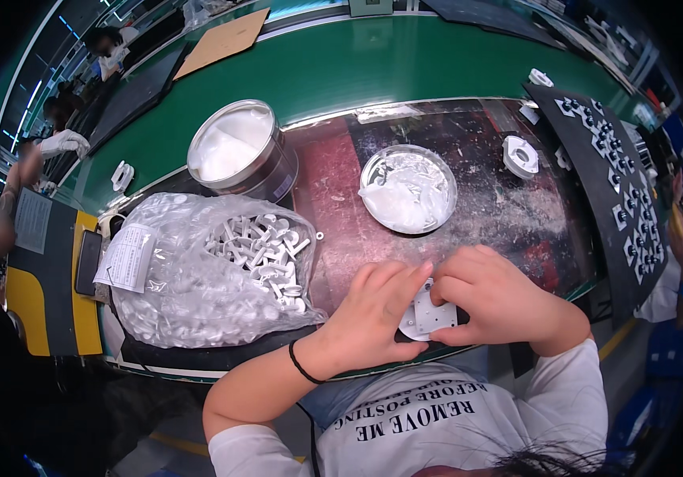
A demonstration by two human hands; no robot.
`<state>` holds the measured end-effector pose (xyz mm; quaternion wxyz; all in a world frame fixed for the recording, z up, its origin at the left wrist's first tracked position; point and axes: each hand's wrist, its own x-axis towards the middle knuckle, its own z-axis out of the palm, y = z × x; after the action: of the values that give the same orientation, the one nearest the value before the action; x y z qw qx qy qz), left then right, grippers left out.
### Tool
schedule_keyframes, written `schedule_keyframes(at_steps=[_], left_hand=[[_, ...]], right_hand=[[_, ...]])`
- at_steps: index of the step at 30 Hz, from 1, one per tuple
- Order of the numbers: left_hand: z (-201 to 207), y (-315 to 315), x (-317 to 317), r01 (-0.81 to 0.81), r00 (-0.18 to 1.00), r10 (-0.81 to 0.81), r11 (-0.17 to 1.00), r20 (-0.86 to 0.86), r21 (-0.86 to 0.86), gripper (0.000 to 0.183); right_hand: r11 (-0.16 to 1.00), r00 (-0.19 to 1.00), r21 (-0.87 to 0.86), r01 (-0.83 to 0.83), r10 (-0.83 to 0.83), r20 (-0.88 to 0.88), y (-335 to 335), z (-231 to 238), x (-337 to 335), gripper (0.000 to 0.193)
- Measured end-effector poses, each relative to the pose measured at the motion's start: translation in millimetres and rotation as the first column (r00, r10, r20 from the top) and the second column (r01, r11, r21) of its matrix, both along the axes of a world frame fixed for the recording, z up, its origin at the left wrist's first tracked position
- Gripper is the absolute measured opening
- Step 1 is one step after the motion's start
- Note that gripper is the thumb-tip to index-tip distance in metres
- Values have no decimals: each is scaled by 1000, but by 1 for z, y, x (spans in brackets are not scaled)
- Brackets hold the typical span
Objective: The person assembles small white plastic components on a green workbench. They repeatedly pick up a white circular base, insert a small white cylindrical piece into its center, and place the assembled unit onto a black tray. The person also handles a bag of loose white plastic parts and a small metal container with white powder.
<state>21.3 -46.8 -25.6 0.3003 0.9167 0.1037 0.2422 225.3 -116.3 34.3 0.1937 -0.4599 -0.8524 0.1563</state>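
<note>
Near the front edge of the table, my left hand (375, 312) and my right hand (491, 296) close round a white plastic part (437, 316). Its flat face shows small holes, and a rounded edge sticks out on the left. My left fingers curl over its far left side, with the thumb at the near edge. On the right, fingers and thumb grip the other side; some fingertips are hidden. Just beyond my hands lies a round metal lid (446, 171) holding white grease (405, 205). Left of my left hand is a clear plastic bag (174, 278) of small white plastic parts (266, 250).
A metal can (278, 171) of white paste stands behind the bag. White round housings (520, 157) lie at the right. A black board (596, 199) carries rows of small assemblies. A phone (89, 262) lies at left. A green conveyor belt (341, 71) runs behind; co-workers sit farther off.
</note>
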Motion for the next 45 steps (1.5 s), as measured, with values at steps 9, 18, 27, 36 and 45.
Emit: schedule_keyframes(at_steps=[9,18,27,36,45], left_hand=[[-1,-5,0,-60,998,61,997,14,-39,104],[-3,-5,-2,-73,997,72,997,-31,-18,109],[-1,-5,-1,-80,997,80,997,-23,-7,111],[-3,-5,0,-88,996,88,996,-29,-6,115],[37,14,-17,-224,964,234,970,-125,89,77]], right_hand=[[999,999,-39,28,-30,-33,4,-6,-5,37],[997,998,-76,13,-17,-53,7,-12,-6,39],[1000,1000,-23,-4,5,7,6,-8,-7,39],[1000,999,-22,-5,6,38,4,-8,-7,42],[999,970,-40,9,-18,-243,17,1,15,37]])
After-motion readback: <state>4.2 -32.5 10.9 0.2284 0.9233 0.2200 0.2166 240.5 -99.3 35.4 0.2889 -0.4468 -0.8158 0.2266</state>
